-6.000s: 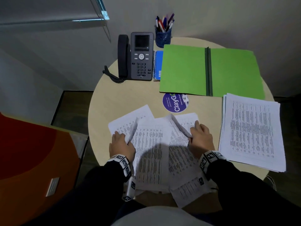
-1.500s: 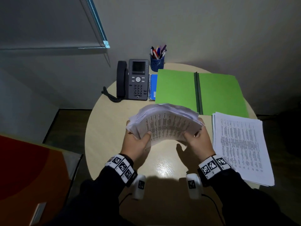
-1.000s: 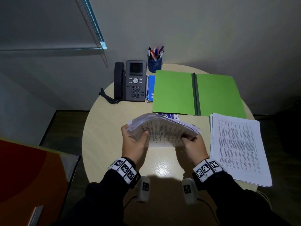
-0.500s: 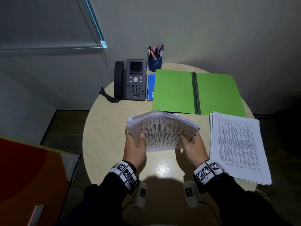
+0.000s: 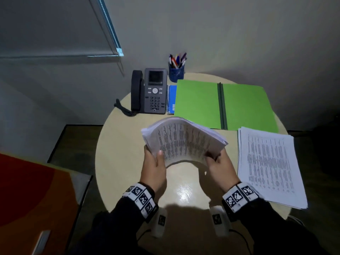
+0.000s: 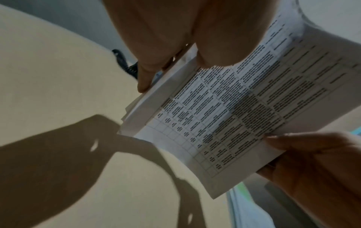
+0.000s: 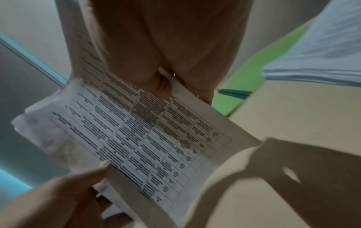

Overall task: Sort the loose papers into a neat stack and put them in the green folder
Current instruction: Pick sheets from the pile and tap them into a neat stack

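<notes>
White papers (image 5: 184,140) gripped by left hand (image 5: 153,167) and right hand (image 5: 219,167).

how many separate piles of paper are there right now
2. One bundle of papers is lifted above the table, gripped by the left hand and right hand. The other stack lies flat at the table's right, just in front of the open green folder.

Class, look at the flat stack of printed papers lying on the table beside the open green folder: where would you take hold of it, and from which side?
Judging by its pose, grip the stack of printed papers by its two long side edges, one hand from each side. It lies flat on the table, and its near right corner overhangs the rim, so fingers probably slip under most easily there.
</notes>
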